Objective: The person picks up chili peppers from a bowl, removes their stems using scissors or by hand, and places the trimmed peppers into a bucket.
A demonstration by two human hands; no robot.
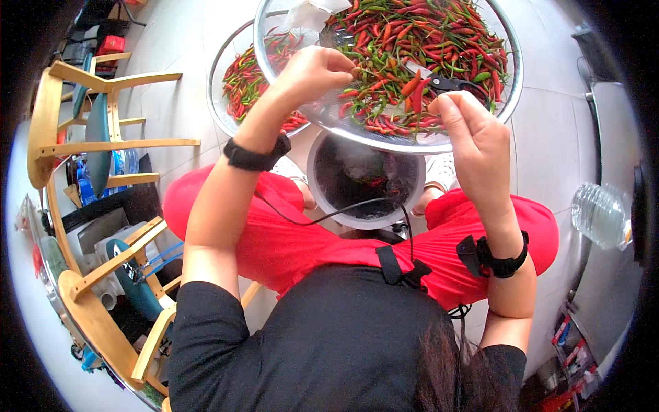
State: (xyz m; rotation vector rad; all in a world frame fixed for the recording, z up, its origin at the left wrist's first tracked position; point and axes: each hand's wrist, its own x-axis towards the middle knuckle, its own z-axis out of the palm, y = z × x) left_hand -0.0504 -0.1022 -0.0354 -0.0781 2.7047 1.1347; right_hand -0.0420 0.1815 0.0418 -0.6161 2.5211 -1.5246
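A wide mesh sieve (516, 103) with a metal rim is heaped with red, orange and green chili peppers (412, 38). Over its left part my left hand (317, 72) is closed in a pinch; whatever is between the fingertips is too small to make out. At the right near rim, my right hand (475, 134) is closed, thumb against forefinger, with a red chili pepper (418, 95) at its fingertips. Scissors (449, 84) with dark handles lie on the peppers just beyond that hand. A whitish crumpled piece (312, 14) rests at the sieve's far left.
A second basket (218, 103) of chili peppers stands on the tiled floor, partly under the sieve. Between my feet is a bucket (322, 199) with dark contents. Wooden chairs (103, 147) stand to the left; a clear plastic bottle (598, 214) is at the right. A black cable (322, 218) crosses my lap.
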